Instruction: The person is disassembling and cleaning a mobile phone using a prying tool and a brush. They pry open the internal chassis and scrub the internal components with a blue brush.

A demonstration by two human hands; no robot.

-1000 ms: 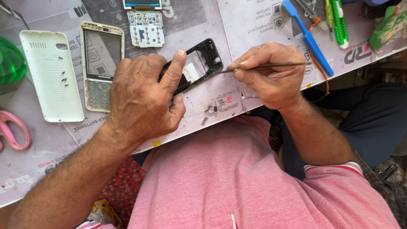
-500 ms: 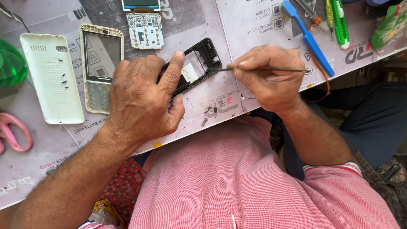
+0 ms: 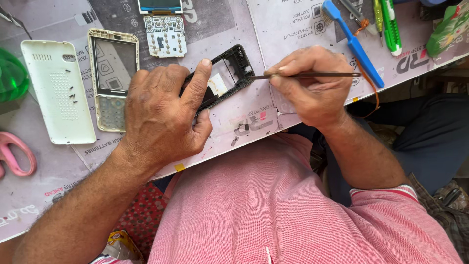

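My left hand (image 3: 163, 115) presses down on a black phone frame (image 3: 229, 73) lying on the paper-covered table (image 3: 273, 112), the index finger laid along the frame's edge. My right hand (image 3: 310, 85) grips a thin metal tool (image 3: 312, 75) held level, its tip touching the right end of the black frame. Most of the frame's lower half is hidden under my left hand.
A white back cover (image 3: 58, 90) with small screws on it, a cream front housing (image 3: 113, 78) and a keypad circuit board (image 3: 165, 35) lie at the upper left. A blue brush (image 3: 352, 44) and green cutter (image 3: 391, 27) lie upper right. Pink scissors (image 3: 14, 154) sit at the left edge.
The right hand has nudged the tool tip slightly along the end of the black frame. The left hand keeps its hold on the frame.
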